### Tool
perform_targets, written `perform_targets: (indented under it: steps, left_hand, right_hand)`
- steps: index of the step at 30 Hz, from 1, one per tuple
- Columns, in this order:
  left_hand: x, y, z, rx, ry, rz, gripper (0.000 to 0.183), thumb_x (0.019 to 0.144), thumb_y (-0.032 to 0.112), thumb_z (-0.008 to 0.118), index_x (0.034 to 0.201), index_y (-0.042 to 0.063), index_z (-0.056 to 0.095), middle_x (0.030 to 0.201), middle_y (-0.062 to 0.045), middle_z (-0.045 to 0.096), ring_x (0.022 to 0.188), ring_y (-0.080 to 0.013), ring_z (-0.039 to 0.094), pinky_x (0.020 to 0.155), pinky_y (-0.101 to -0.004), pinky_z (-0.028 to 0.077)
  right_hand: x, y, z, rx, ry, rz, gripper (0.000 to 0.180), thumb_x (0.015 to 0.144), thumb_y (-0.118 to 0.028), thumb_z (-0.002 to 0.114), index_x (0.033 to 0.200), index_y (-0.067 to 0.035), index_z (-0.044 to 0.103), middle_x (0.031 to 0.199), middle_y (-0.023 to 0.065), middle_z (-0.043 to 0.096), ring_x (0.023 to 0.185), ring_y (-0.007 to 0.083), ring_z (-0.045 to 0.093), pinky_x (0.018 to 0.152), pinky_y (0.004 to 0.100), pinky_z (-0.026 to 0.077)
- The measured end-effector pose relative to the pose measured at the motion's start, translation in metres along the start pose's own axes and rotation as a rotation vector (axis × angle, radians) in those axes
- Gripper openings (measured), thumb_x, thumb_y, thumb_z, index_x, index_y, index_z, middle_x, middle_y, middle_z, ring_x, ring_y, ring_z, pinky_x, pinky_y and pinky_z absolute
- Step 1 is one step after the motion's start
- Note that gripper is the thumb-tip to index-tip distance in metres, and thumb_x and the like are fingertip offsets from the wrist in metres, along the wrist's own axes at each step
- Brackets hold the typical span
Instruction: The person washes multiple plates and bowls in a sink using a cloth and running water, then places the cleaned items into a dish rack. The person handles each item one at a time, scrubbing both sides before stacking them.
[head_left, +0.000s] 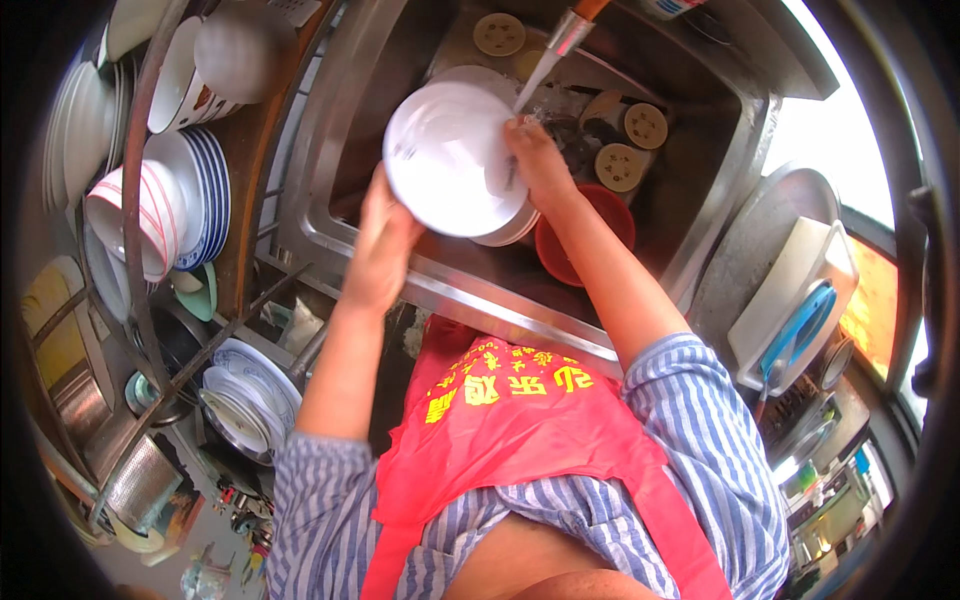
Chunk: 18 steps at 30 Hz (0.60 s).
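A white, shallow round bowl (454, 161) is tilted over the stainless steel sink (450, 281), its glossy inner face turned up to me. My left hand (384, 244) supports it at the lower left rim, fingers partly hidden behind it. At the right rim my right hand (536, 157) grips the same bowl. Water (534, 81) runs from a tap nozzle (570, 34) down by my right fingers. Beneath the bowl, more white dishes (511, 231) show only their edges. A red plastic basin (581, 247) sits in the sink, partly behind my right forearm.
Round beige discs with holes (619, 166) lie at the sink's far side. On the left, a metal-barred rack holds stacked blue-rimmed plates (202, 199) and a red-striped bowl (142, 217). To the right lean a metal tray (765, 240), a white plastic container (787, 300) and a blue-rimmed item (799, 330).
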<state>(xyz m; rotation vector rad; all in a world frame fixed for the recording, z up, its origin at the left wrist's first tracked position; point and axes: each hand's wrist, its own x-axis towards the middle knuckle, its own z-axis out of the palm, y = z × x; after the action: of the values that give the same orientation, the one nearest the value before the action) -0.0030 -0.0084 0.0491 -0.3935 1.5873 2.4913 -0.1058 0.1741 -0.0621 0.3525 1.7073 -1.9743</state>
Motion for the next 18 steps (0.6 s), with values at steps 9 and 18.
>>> perform_targets:
  steps: [9,18]
  left_hand:
    - [0.083,-0.039,0.005,-0.080,0.440,-0.090,0.052,0.096,0.034,0.043,0.133,0.000,0.034,0.130,-0.014,0.044,0.119,-0.0235,0.043,0.098,-0.0343,0.035]
    - [0.099,-0.045,0.020,0.406,0.259,-0.164,0.060,0.096,0.045,0.038,0.133,-0.002,0.033,0.130,-0.017,0.043,0.118,-0.0248,0.043,0.098,-0.0335,0.033]
  right_hand:
    - [0.018,0.023,-0.058,-1.268,-0.012,0.060,0.046,0.084,-0.037,0.057,0.111,-0.002,0.050,0.099,0.0226,0.061,0.091,0.0401,0.058,0.080,0.0459,0.047]
    - [-0.046,-0.029,-0.015,-0.519,0.289,-0.645,0.030,0.071,-0.019,0.069,0.093,-0.002,0.057,0.099,0.0172,0.054,0.093,0.0351,0.050,0.081,0.0409,0.041]
